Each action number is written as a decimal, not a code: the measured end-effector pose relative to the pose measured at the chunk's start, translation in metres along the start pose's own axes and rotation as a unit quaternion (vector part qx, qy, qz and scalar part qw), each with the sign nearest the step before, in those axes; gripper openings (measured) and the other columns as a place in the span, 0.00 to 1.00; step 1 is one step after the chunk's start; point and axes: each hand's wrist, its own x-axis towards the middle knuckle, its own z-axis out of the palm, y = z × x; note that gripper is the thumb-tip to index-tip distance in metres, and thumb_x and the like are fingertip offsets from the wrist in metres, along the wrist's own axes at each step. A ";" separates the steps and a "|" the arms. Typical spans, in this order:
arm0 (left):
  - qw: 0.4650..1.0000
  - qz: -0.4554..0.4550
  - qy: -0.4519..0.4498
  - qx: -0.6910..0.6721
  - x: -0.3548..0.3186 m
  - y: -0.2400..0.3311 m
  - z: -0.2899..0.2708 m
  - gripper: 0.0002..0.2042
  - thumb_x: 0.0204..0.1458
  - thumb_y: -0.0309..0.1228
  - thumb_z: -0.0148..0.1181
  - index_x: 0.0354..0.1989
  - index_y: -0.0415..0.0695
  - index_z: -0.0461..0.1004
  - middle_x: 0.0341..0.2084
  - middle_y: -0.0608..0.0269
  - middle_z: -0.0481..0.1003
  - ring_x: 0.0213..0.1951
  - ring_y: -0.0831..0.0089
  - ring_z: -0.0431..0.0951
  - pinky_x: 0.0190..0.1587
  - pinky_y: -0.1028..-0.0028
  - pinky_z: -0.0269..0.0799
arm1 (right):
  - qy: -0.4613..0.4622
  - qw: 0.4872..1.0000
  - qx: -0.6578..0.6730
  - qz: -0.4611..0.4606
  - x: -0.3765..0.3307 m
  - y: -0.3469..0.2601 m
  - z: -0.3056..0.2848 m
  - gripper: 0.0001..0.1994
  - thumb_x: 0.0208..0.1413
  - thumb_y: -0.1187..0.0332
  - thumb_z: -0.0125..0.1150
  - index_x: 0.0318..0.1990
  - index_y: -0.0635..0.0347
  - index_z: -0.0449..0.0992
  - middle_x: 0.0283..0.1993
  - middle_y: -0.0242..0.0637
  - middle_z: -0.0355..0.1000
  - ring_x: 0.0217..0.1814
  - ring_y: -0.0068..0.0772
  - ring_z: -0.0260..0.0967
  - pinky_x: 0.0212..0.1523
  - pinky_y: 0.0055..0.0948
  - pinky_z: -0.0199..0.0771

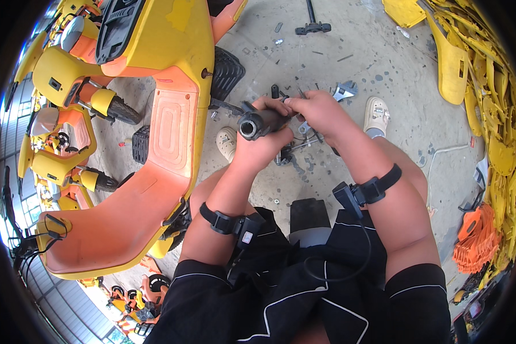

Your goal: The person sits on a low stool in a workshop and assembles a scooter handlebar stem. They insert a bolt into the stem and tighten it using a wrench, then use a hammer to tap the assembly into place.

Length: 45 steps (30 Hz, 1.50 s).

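- Tube (257, 125), dark and hollow, held up between the person's feet, over the floor (304, 183); open end tilts up toward the head view.
- Left hand (271, 146) wrapped firmly round the tube, thumb side and fingers on opposite sides.
- Right hand (321, 113) at the tube's far end, fingertips bent in close together. Whether they grip a small piece or just press there, cannot tell.
- Dark bar (226, 106) juts left beyond the left hand; cannot tell if it joins the tube or lies behind it.
- Done, as far as shows: tube in hand, one hand bracing, the other busy at the far end. Judged as mid-job.
- Left, by judgement: the far-end detail looks unfinished, since both hands are on it. Its exact state is hidden by fingers.
- No join between tube and scooter (172, 123) can be made out.
- Wrench (345, 90) on the floor just beyond the right hand; more metal bits lie below the hands, too cluttered to sort.
- T-shaped part (312, 27) on the floor farther ahead, well apart, untouched.
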 end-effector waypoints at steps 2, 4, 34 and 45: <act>0.999 -0.023 -0.003 0.028 -0.001 0.004 -0.002 0.17 0.36 0.16 0.62 0.37 0.44 0.71 0.35 0.65 0.74 0.39 0.75 0.75 0.42 0.72 0.72 | 0.015 1.000 -0.015 -0.012 -0.001 0.002 0.001 0.16 0.53 0.61 0.66 0.37 0.68 0.79 0.36 0.39 0.78 0.38 0.28 0.73 0.41 0.29 0.71; 0.998 -0.035 -0.003 0.043 -0.002 0.007 -0.001 0.17 0.36 0.15 0.62 0.37 0.44 0.71 0.36 0.65 0.74 0.41 0.74 0.75 0.44 0.72 0.72 | 0.037 0.998 -0.026 -0.037 -0.001 0.006 0.003 0.16 0.53 0.60 0.67 0.37 0.69 0.79 0.36 0.39 0.78 0.38 0.28 0.73 0.40 0.29 0.71; 1.000 -0.014 0.022 0.006 0.001 0.010 -0.001 0.15 0.34 0.16 0.62 0.33 0.42 0.73 0.31 0.66 0.74 0.34 0.76 0.74 0.38 0.74 0.70 | 0.006 0.998 -0.032 -0.047 -0.001 0.002 -0.001 0.17 0.52 0.60 0.68 0.39 0.68 0.79 0.35 0.41 0.78 0.37 0.28 0.73 0.40 0.30 0.72; 0.997 0.005 0.024 0.073 0.000 0.006 -0.005 0.14 0.34 0.18 0.63 0.33 0.42 0.73 0.29 0.65 0.73 0.33 0.75 0.74 0.37 0.73 0.70 | 0.005 0.998 -0.065 -0.027 -0.004 -0.002 0.000 0.17 0.56 0.59 0.66 0.41 0.66 0.80 0.36 0.36 0.76 0.36 0.23 0.68 0.38 0.26 0.68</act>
